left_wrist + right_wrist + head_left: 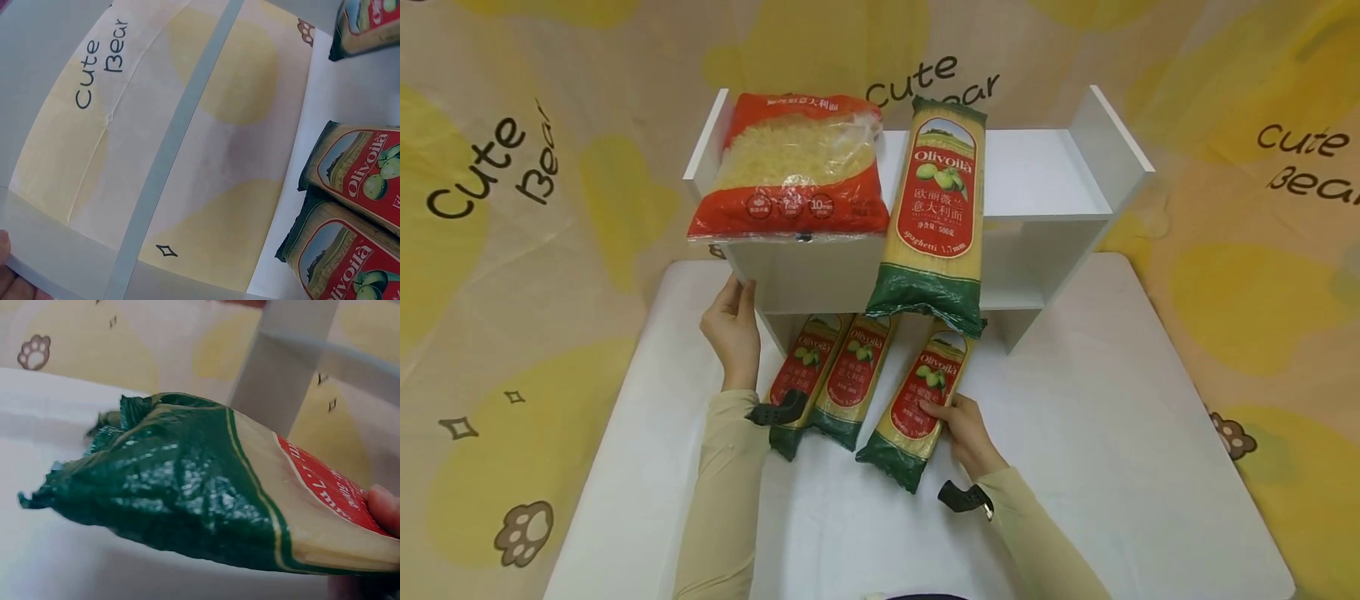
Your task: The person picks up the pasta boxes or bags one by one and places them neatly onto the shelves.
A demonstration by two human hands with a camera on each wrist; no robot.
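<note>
My right hand [972, 433] grips a spaghetti pack [917, 408] by its right edge, thumb on the red label. The pack slants below the shelf's lower board; its green end [169, 481] fills the right wrist view, lifted off the white table. My left hand [733, 333] pinches the front edge of the white shelf's [741, 267] left side panel; in the left wrist view only fingertips [5, 250] show. Two more spaghetti packs, a left one [797, 375] and a right one [854, 375], lie side by side under the shelf, ends jutting out.
On the top board sit a red pasta bag [797, 167] at the left and another spaghetti pack [936, 208] overhanging the front edge. The shelf stands on the white-covered table [1120, 417]. A patterned cloth [1247, 275] hangs behind. Something dark [925, 597] shows at the bottom edge.
</note>
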